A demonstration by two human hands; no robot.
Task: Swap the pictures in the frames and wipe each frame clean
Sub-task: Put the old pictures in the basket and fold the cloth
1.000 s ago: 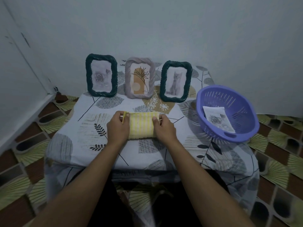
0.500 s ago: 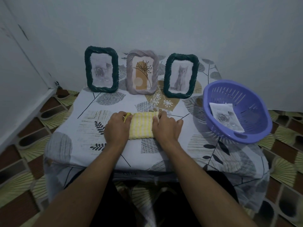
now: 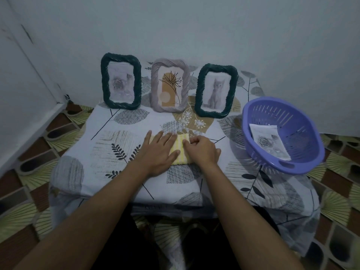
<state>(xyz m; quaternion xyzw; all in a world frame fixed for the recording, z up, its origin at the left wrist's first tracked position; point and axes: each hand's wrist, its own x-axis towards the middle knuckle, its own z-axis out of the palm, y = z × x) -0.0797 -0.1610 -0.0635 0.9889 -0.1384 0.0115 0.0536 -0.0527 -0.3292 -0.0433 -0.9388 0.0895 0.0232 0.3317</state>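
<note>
Three frames stand along the back of the table: a dark green frame [image 3: 120, 83] with a rose picture at left, a grey frame [image 3: 170, 85] with a flower drawing in the middle, and a dark green frame [image 3: 216, 90] with a cat picture at right. A folded yellow striped cloth [image 3: 180, 151] lies on the table centre. My left hand [image 3: 157, 152] lies flat on its left part, fingers spread. My right hand [image 3: 202, 151] rests on its right edge with fingers curled on the fold.
A purple plastic basket [image 3: 303, 133] sits tilted at the table's right edge with a loose rose picture [image 3: 269, 141] inside. The table [image 3: 101, 152] has a leaf-patterned cover. Walls close in behind and at left; patterned floor tiles surround the table.
The cloth has been folded narrower. My left hand moved from gripping its left edge to lying flat on top; my right hand stays at the right edge. The camera shifted slightly.
</note>
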